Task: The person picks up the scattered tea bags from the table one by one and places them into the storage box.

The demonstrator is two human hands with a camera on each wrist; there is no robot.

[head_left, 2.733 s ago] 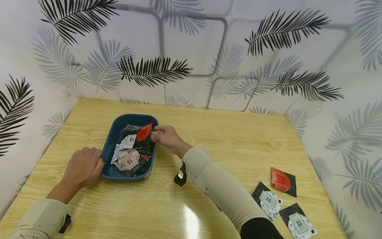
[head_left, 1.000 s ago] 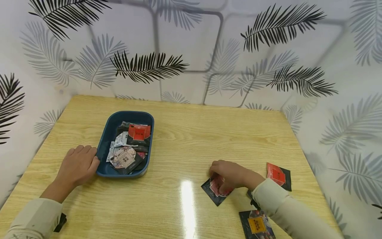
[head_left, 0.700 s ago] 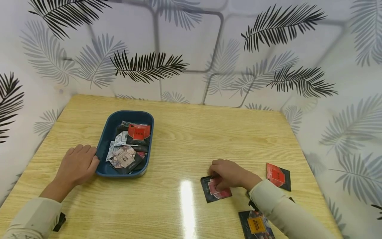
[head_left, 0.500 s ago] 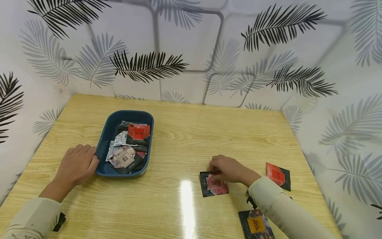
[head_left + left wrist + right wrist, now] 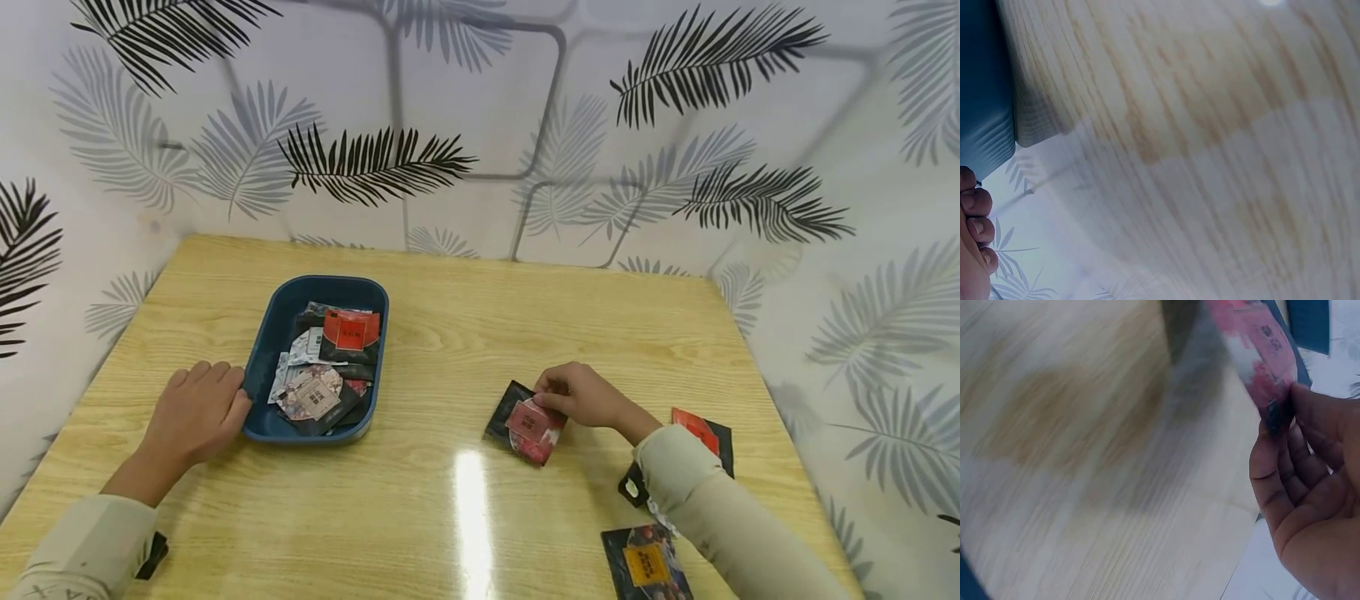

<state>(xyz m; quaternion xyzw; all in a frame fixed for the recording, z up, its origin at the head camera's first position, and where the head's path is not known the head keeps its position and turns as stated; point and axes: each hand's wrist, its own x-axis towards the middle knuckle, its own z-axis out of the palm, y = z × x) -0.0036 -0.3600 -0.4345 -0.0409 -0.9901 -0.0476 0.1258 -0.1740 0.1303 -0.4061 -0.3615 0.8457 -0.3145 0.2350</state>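
Note:
My left hand (image 5: 197, 414) holds the left rim of a dark blue plastic bin (image 5: 381, 367). In the left wrist view, its curled fingertips (image 5: 979, 219) show beside the bin's outer wall (image 5: 985, 119); the contact itself is partly hidden. Between thumb and fingers, my right hand (image 5: 581, 396) pinches one corner of a flat black-and-pink sachet (image 5: 527, 422). The sachet is tilted above the table, its pink label facing up. From the right wrist view, the sachet (image 5: 1260, 353) hangs clear of the wood, thumb on one face and fingers on the other.
Several mixed sachets (image 5: 311, 396) lie inside the bin, a red-and-black one (image 5: 350, 335) on top. On the table (image 5: 465, 325), right side, lie a sachet with an orange label (image 5: 647, 565) and a red-and-black one (image 5: 697, 429), partly behind my right sleeve. A patterned wall stands behind.
My right hand went from the bin to the right of the table, where it now grips the black-and-pink sachet, raised and turned over the last second. The left hand stays at the bin.

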